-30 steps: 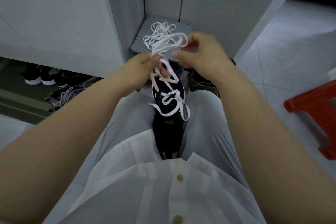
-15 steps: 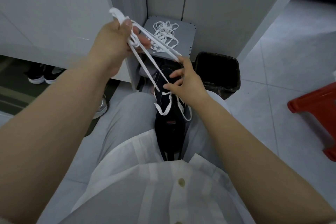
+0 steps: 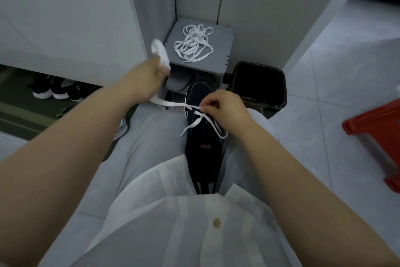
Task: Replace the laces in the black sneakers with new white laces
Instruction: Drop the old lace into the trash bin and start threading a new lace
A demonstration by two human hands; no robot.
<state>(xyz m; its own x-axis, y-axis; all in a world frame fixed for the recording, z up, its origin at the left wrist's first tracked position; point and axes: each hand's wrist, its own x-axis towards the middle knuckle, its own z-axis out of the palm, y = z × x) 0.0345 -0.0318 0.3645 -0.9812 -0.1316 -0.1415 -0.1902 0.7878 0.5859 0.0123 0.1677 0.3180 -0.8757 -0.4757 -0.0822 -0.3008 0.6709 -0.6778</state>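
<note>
A black sneaker (image 3: 202,136) lies lengthwise between my knees, toe pointing away from me. A white lace (image 3: 173,104) runs from it out to the left. My left hand (image 3: 149,78) grips a bunch of that lace, which sticks up blurred above the fist. My right hand (image 3: 225,105) pinches the lace over the sneaker's upper eyelets, and two loose lace ends trail across the tongue. Another tangled white lace (image 3: 193,44) sits on a small grey stool (image 3: 225,50) beyond the shoe.
A black bin (image 3: 259,84) with a liner stands right of the grey stool. A red plastic stool (image 3: 376,134) is on the tiled floor at the right. More shoes (image 3: 52,91) sit under the white cabinet at the left. Slippers lie under the grey stool.
My left hand has dropped from high up to lower and nearer the shoe, still holding the bunched lace. My right hand has settled on the sneaker's eyelets, pinching the lace.
</note>
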